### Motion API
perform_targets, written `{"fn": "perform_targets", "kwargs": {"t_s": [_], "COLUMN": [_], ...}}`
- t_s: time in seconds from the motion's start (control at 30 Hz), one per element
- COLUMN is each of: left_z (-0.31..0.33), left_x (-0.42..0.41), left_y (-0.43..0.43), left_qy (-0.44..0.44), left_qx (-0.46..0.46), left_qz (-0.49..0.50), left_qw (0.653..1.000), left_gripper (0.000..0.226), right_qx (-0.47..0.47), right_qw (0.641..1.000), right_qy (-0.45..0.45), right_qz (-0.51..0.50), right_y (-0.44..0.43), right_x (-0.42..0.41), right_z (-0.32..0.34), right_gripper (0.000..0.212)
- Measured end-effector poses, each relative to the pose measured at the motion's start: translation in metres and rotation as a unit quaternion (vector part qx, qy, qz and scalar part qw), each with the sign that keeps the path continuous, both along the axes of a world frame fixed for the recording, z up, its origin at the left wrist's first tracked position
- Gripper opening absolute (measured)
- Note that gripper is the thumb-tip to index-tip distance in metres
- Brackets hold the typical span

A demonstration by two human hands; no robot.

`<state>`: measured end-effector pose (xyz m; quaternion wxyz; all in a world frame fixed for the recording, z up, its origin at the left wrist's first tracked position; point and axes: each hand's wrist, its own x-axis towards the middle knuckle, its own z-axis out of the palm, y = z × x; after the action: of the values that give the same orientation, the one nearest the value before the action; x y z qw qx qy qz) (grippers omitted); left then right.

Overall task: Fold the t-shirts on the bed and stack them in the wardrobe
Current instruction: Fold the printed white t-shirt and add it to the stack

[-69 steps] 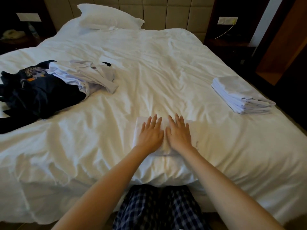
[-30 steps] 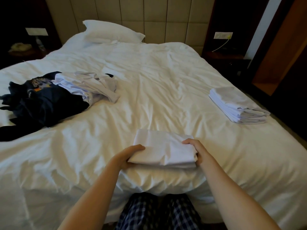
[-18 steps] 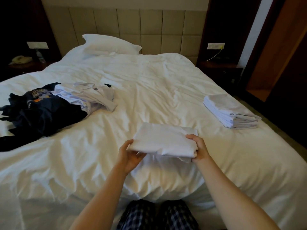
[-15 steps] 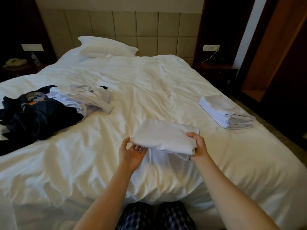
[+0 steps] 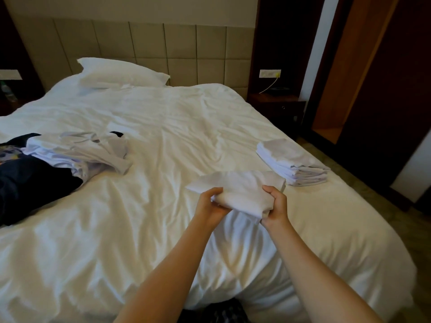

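Folded: stack of white t-shirts (image 5: 292, 163) on bed (image 5: 163, 141); one more folded white t-shirt (image 5: 238, 192) gripped by left hand (image 5: 210, 203) and right hand (image 5: 275, 205). Outstanding: unfolded heap (image 5: 58, 159); wardrobe untouched.

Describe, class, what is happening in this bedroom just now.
A person grips a folded white cotton t-shirt with the left hand and the right hand, holding it above the white-sheeted bed. A neat stack of folded white t-shirts sits near the bed's right edge. On the left, a loose heap of unfolded white shirts lies over dark navy garments, not yet folded.
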<state>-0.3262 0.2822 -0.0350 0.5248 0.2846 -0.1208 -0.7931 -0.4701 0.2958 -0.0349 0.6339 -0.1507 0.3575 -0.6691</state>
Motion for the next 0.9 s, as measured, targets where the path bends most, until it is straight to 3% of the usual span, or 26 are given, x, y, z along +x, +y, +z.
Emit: {"fn": "perform_targets", "kwargs": {"t_s": [0.27,0.6,0.8,0.9], "left_z": [0.006,0.019,0.028,0.024], "left_x": [-0.037,-0.112,-0.163,-0.185], "left_y": [-0.053,-0.147,-0.214,-0.244], "left_qy": [-0.062,-0.139,-0.158,-0.169], "left_qx": [-0.049,-0.116,-0.163,-0.175], "left_qz": [-0.013,-0.057,-0.076,-0.085], "left_qw": [0.997,0.982,0.971,0.966], "left_gripper": [0.058,0.064,0.065,0.065], "right_qx": [0.033,0.08,0.079,0.074], "right_qw": [0.998,0.981,0.972,0.961], "right_qy": [0.05,0.132,0.154,0.187], "right_qz": [-0.024,-0.118,-0.16,-0.188], "right_y": [-0.026,-0.095,-0.141,-0.164], "right_x": [-0.051,-0.123,-0.164,-0.183], "right_z": [0.002,0.005,0.003,-0.001], "right_gripper": [0.016,0.043,0.033,0.039]}}
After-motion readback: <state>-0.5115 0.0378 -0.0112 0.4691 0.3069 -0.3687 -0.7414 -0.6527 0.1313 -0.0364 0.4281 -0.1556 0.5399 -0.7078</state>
